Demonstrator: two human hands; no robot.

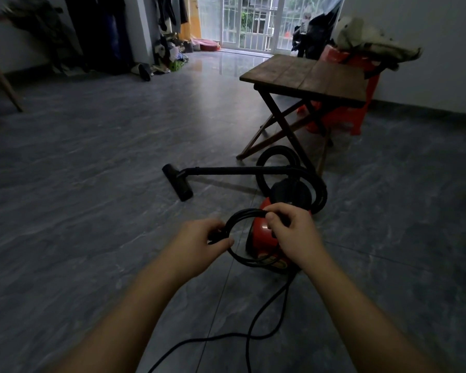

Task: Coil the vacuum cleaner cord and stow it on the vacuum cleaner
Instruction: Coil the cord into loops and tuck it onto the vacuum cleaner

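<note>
A red and black canister vacuum cleaner (261, 238) sits on the floor just beyond my hands. Between my hands hangs a coil of black cord (242, 258), a loop of several turns held in front of the vacuum. My left hand (199, 243) grips the coil's left side, thumb on top. My right hand (293, 232) pinches the coil's top right between thumb and fingers. Loose cord (253, 319) trails from the coil down across the floor toward me. The black hose (320, 189) curls behind the body, and the wand ends in a floor nozzle (179, 184).
A wooden folding table (307, 76) stands behind the vacuum, with a red plastic stool (347, 117) and piled cloth beyond it. Clothes and shoes (170, 57) are heaped by the far wall near the barred glass door. Grey tiled floor (92, 184) spreads to the left.
</note>
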